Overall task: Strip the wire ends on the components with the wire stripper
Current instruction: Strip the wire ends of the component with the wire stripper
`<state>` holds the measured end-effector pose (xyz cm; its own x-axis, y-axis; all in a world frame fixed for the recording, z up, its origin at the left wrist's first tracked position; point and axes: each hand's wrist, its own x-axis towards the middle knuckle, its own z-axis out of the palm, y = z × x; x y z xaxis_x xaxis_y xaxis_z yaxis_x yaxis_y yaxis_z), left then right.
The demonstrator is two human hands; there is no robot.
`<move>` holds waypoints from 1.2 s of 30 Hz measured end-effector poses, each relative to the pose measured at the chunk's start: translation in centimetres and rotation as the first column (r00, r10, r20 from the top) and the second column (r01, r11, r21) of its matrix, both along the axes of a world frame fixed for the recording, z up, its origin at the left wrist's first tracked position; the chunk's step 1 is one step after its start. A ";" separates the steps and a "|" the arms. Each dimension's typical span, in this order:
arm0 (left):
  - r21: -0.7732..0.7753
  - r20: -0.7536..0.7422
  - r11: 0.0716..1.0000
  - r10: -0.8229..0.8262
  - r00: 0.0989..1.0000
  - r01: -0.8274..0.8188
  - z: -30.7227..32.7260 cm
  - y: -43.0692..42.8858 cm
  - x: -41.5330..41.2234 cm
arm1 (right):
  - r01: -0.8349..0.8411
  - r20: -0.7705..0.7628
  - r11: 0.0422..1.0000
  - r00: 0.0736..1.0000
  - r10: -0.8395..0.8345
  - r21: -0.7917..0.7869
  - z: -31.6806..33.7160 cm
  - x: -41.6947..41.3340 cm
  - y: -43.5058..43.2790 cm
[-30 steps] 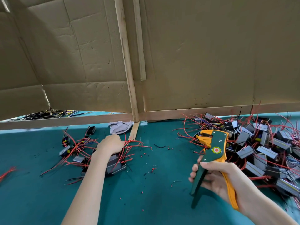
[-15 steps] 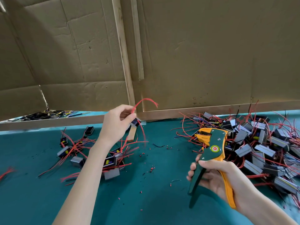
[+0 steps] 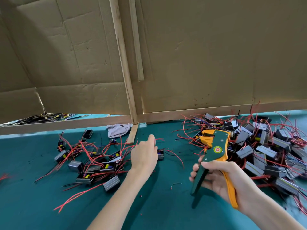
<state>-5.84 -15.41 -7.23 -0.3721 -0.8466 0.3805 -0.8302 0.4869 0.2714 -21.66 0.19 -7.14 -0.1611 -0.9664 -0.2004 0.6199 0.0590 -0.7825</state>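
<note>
- As the right hand [image 3: 221, 176] wraps its fingers round the green handle of the wire stripper [image 3: 214, 151], with the orange handle lying along the palm, the grasp is secure but not squeezed. The 2 handles stand apart, and the orange jaws at the top point toward the upper left with no wire in them.
- The left hand [image 3: 143, 155], in the middle of the frame, shows only its back. Its fingers curl away from view, so the hold is partly hidden, yet it appears to clasp 1 small component [image 3: 160, 154] that peeks out just right of the palm.
- Thin red wires [image 3: 176, 157] trail from that component toward the right and lower right, near the stripper's head but apart from it.
- The component looks light and rigid, a little boxed body that should sit easily in the palm.
- Its wires look springy and apt to flop, so a pinch close to the free end would likely keep the tip straight for feeding into the jaws.
- The insulation is probably soft, and a crooked entry could nick the strands.
- A scattered cluster [image 3: 93, 161] of similar components lies left of centre on the green table [image 3: 33, 205].
- A larger heap [image 3: 265, 146] fills the right side of the frame, behind the stripper.
- A crumpled cloth [image 3: 118, 130] rests at the foot of the cardboard wall [image 3: 216, 55] above centre.
</note>
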 end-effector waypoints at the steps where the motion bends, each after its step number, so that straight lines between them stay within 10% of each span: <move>1: -0.024 0.056 0.999 0.027 0.998 -0.026 0.1 0.0 0.0 | 0.003 -0.002 1.000 1.000 -0.003 0.000 0.1 -0.1 0.0; 11: 0.257 -0.148 0.820 -0.490 0.859 0.512 0.1 -0.5 -0.2 | 0.001 -0.011 1.000 1.000 -0.001 0.012 0.1 0.0 0.1; 15: 0.159 -0.216 0.822 -0.511 0.832 0.546 -1.0 0.0 -0.7 | -0.004 0.009 1.000 1.000 0.004 0.011 0.2 0.0 0.2; 22: 0.224 -0.783 0.743 -0.248 0.570 0.630 2.5 0.2 -0.2 | -0.038 -0.035 0.999 0.999 0.039 0.008 1.0 0.4 0.4; 36: 0.206 -0.746 0.610 -0.409 0.526 0.766 7.9 3.2 0.2 | -0.223 -0.115 0.964 0.971 0.207 -0.142 2.0 1.3 1.2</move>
